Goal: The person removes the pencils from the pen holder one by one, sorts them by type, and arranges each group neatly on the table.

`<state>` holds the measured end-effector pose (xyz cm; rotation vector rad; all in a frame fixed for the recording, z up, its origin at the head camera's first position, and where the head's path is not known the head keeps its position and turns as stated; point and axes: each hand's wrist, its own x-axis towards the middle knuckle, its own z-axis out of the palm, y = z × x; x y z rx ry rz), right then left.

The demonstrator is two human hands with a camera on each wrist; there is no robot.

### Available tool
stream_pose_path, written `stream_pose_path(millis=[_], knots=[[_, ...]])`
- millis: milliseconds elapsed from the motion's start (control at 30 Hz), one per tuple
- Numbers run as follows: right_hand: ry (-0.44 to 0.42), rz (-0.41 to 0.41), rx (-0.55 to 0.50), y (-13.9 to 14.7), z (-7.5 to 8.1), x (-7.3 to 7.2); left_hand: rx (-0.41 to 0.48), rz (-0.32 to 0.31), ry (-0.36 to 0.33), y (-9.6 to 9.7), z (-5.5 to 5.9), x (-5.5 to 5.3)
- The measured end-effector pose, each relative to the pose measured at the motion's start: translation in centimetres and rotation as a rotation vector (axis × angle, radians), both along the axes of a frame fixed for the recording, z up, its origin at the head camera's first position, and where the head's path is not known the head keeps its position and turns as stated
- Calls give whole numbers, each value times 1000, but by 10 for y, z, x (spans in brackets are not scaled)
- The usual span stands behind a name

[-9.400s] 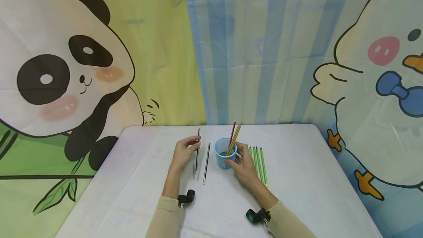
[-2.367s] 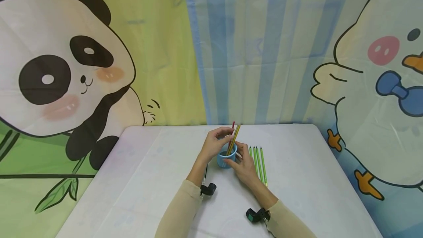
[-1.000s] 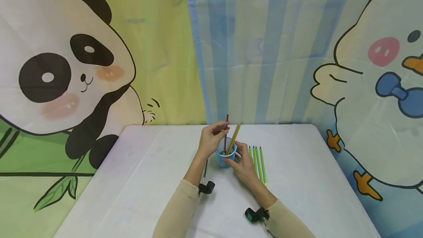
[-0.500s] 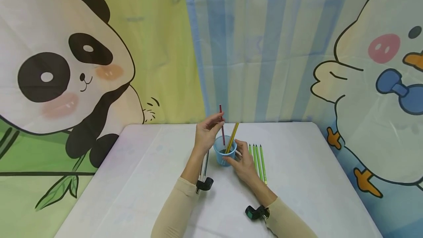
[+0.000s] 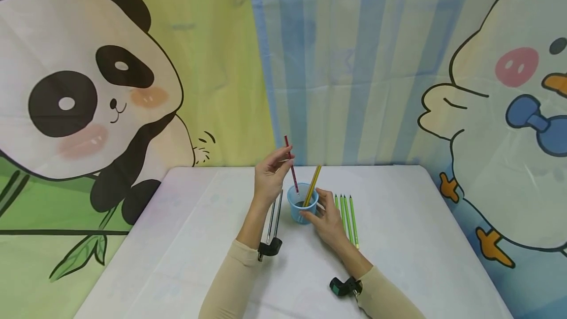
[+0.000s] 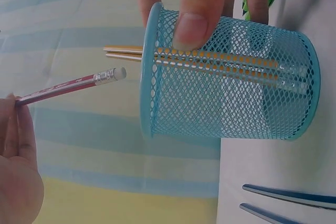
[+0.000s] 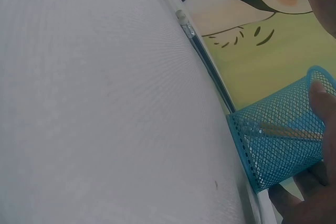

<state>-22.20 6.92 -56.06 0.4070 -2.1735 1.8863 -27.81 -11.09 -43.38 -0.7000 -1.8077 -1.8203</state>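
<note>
My left hand (image 5: 267, 177) pinches a red pencil (image 5: 295, 181) near its upper end. The white eraser end points down, and in the left wrist view it is just outside the rim of a blue mesh pencil cup (image 6: 199, 114). Two yellow pencils (image 5: 313, 181) lean inside the cup, eraser ends at the bottom. With thumb and fingers around its side, my right hand (image 5: 330, 220) holds the cup upright on the table. Two dark pencils (image 5: 277, 215) lie left of the cup, partly hidden behind my left wrist.
Several green pencils (image 5: 349, 218) lie side by side on the white table (image 5: 398, 240), right of my right hand. Behind the table hangs a cloth (image 5: 328, 87) printed with cartoon animals. A small black camera (image 5: 271, 247) sits on my left wrist.
Earlier my left hand held a dark pencil, which now lies on the table beside the other. It has since drawn the red pencil up and left out of the cup. The right hand stays put.
</note>
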Motion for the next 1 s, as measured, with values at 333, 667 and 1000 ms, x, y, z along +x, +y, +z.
stream_pose_path(millis=[333,667,1000], knots=[[-6,-9,-1,1,-3,3,78,46,8,-18,6,7],[-18,-2,-5,1,-5,7,59,131,-32,-48,-3,8],[-10,10,1,2,0,1,-155,129,-342,-71,-29,-2]])
